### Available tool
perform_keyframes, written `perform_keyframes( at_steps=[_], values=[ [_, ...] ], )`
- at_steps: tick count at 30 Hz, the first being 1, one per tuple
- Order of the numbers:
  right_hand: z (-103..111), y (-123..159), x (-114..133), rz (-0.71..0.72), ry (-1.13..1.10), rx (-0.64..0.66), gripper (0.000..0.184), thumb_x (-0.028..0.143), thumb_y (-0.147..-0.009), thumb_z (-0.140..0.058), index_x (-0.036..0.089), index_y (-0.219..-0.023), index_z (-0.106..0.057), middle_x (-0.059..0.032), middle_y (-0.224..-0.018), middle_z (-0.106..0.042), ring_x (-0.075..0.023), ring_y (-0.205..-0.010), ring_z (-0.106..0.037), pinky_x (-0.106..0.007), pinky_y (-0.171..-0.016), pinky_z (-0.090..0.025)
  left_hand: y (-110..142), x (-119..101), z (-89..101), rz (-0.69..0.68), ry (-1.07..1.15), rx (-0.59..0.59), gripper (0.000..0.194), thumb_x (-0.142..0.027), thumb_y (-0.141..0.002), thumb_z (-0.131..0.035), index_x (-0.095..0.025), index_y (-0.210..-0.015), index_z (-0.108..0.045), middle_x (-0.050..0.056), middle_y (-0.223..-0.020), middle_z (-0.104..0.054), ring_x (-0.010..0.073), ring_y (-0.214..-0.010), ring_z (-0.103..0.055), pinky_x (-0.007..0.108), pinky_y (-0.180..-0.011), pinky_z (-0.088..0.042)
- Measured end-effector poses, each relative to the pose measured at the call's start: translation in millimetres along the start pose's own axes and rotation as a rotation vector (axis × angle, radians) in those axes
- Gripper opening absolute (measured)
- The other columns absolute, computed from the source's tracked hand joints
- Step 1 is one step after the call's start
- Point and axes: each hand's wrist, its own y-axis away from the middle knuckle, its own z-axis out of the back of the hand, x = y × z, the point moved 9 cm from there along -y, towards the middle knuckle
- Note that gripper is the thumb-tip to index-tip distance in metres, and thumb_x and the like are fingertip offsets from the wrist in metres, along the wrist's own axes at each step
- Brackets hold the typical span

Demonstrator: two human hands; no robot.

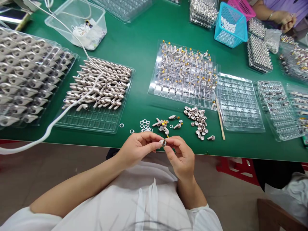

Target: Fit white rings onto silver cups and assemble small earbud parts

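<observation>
Both hands meet at the table's front edge over a small earbud piece [163,142] with a shiny inside. My left hand [141,146] pinches it from the left between thumb and fingers. From the other side, the fingertips of my right hand [180,155] close on the same piece. Just beyond them lie white rings [145,125], a small heap of earbud stems with gold-coloured flex ends [163,123], and a cluster of round earbud caps [197,120]. One loose earbud shell [211,138] rests right of the caps.
A tray of earbud shells [101,83] stands left, crossed by a white cable [57,122]. A tray of parts with gold tips [185,70] lies ahead, beside a clear tray [240,102] and a wooden stick [220,118]. Far right are a blue basket [231,37] and another person's hand [284,20].
</observation>
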Motion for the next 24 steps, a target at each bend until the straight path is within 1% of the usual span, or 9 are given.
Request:
perform_keyframes(
  at_steps=[2, 3, 5, 8, 13, 15, 17, 20, 24],
  values=[
    [0.5, 0.3, -2.8, -0.031, -0.015, -0.002, 0.016, 0.02, -0.09, -0.064, 0.025, -0.104, -0.069, -0.0051, -0.097, -0.065, -0.0174, -0.087, -0.064, -0.03, -0.072, -0.056, 1.6, -7.0, 1.8, -0.086, -0.089, -0.029, 0.012, -0.023, -0.082, -0.073, -0.015, -0.091, -0.076, 0.006, -0.084, -0.078, 0.0171, -0.075, -0.072, 0.024, -0.067, -0.061],
    [0.7, 0.4, -3.8, -0.042, -0.019, -0.003, 0.015, 0.022, -0.09, -0.064, 0.024, -0.103, -0.07, -0.0053, -0.097, -0.065, -0.0174, -0.086, -0.064, -0.029, -0.072, -0.056, 2.9, -12.9, 2.1, -0.152, -0.155, -0.043, 0.01, -0.021, -0.084, -0.072, -0.015, -0.091, -0.076, 0.006, -0.085, -0.078, 0.0173, -0.076, -0.073, 0.025, -0.069, -0.061],
    [0.3, 0.4, -5.7, -0.063, -0.029, 0.002, 0.013, 0.024, -0.09, -0.064, 0.024, -0.102, -0.07, -0.0054, -0.096, -0.065, -0.0169, -0.085, -0.064, -0.029, -0.071, -0.055, 6.7, -27.7, 0.5, -0.323, -0.297, -0.065, 0.007, -0.016, -0.086, -0.069, -0.016, -0.09, -0.075, 0.006, -0.084, -0.077, 0.0166, -0.076, -0.072, 0.026, -0.072, -0.059],
    [-2.2, 0.1, -8.8, -0.106, -0.073, 0.025, 0.012, 0.026, -0.09, -0.064, 0.023, -0.1, -0.07, -0.0045, -0.094, -0.065, -0.0152, -0.079, -0.063, -0.027, -0.068, -0.054, 14.4, -45.4, -5.3, -0.57, -0.447, -0.074, 0.012, -0.009, -0.088, -0.064, -0.017, -0.092, -0.072, 0.006, -0.082, -0.076, 0.0158, -0.077, -0.07, 0.028, -0.074, -0.057],
    [-4.2, -0.2, -11.3, -0.137, -0.132, 0.049, 0.013, 0.025, -0.09, -0.064, 0.024, -0.101, -0.071, -0.0033, -0.092, -0.065, -0.0128, -0.074, -0.061, -0.025, -0.064, -0.053, 24.6, -55.8, -11.9, -0.799, -0.593, -0.074, 0.021, -0.004, -0.088, -0.061, -0.018, -0.102, -0.068, 0.007, -0.087, -0.074, 0.0166, -0.08, -0.067, 0.03, -0.072, -0.056],
    [-3.4, -0.6, -11.1, -0.13, -0.129, 0.045, 0.013, 0.026, -0.09, -0.065, 0.023, -0.101, -0.071, -0.0036, -0.092, -0.065, -0.0133, -0.074, -0.061, -0.025, -0.064, -0.053, 27.9, -58.3, -13.9, -0.856, -0.641, -0.075, 0.024, -0.003, -0.088, -0.06, -0.018, -0.105, -0.067, 0.007, -0.09, -0.074, 0.0163, -0.081, -0.067, 0.029, -0.072, -0.056],
    [-2.6, -1.0, -11.6, -0.133, -0.12, 0.043, 0.013, 0.027, -0.089, -0.066, 0.023, -0.1, -0.072, -0.0039, -0.091, -0.065, -0.0137, -0.074, -0.062, -0.026, -0.062, -0.053, 29.4, -59.9, -14.9, -0.881, -0.661, -0.072, 0.024, -0.004, -0.09, -0.058, -0.019, -0.106, -0.066, 0.008, -0.091, -0.074, 0.0158, -0.082, -0.068, 0.029, -0.073, -0.056],
    [-2.4, -1.2, -13.7, -0.148, -0.124, 0.052, 0.014, 0.028, -0.088, -0.068, 0.023, -0.1, -0.072, -0.0042, -0.092, -0.066, -0.0139, -0.073, -0.062, -0.026, -0.061, -0.053, 28.5, -59.8, -14.2, -0.865, -0.648, -0.06, 0.021, -0.007, -0.092, -0.057, -0.02, -0.106, -0.067, 0.008, -0.093, -0.075, 0.0156, -0.082, -0.069, 0.029, -0.074, -0.057],
    [-2.8, -0.5, -15.8, -0.148, -0.141, 0.07, 0.014, 0.027, -0.088, -0.068, 0.024, -0.101, -0.073, -0.0043, -0.093, -0.066, -0.0145, -0.075, -0.062, -0.026, -0.062, -0.053, 27.9, -58.2, -12.8, -0.846, -0.632, -0.047, 0.022, -0.006, -0.091, -0.058, -0.02, -0.105, -0.069, 0.008, -0.092, -0.075, 0.0163, -0.082, -0.069, 0.03, -0.074, -0.058]
  ],
)
